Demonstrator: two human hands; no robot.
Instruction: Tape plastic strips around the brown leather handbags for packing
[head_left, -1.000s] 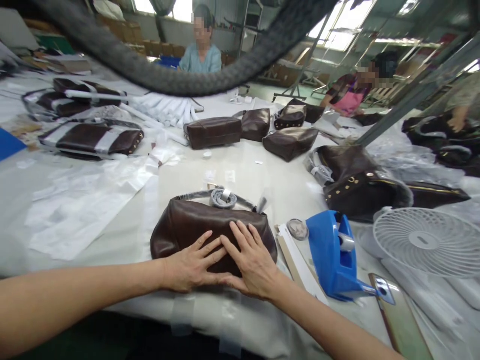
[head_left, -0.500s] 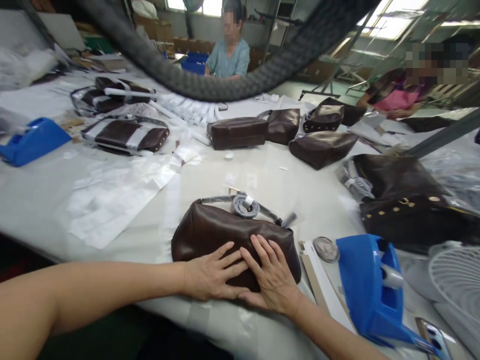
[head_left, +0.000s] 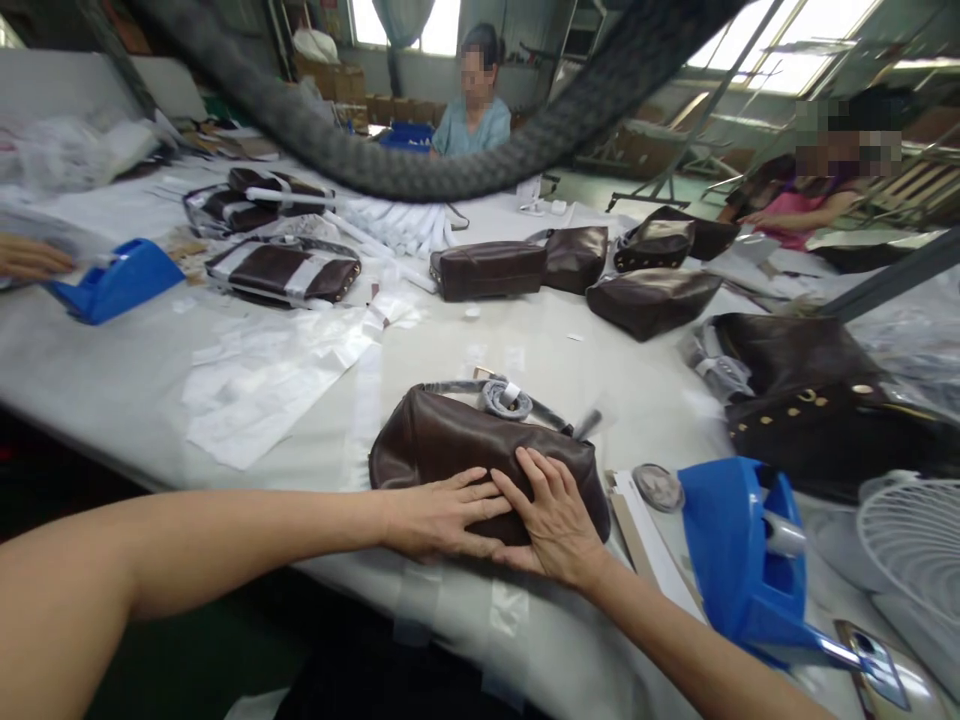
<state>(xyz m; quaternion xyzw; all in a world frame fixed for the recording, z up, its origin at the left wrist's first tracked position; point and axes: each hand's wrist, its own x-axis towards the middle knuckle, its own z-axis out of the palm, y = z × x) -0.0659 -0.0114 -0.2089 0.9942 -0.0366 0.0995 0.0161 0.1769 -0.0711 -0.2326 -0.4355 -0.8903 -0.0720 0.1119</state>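
Note:
A dark brown leather bag lies on the pale table in front of me. Its wrapped handle and a coiled strap rest along the far edge. My left hand lies flat on the near side of the bag, fingers spread and pointing right. Beside it, my right hand presses on the bag's right half with fingers apart. The fingertips of my left hand meet the fingers of my right hand.
A blue tape dispenser and a white fan stand at right. More brown bags lie further back. Another blue dispenser sits at left near another person's hand. Two people are across the table.
The view has shifted, so table items appear further right. Both my hands stay on the bag, which sits slightly higher in view. Another person's hand has appeared at the left edge.

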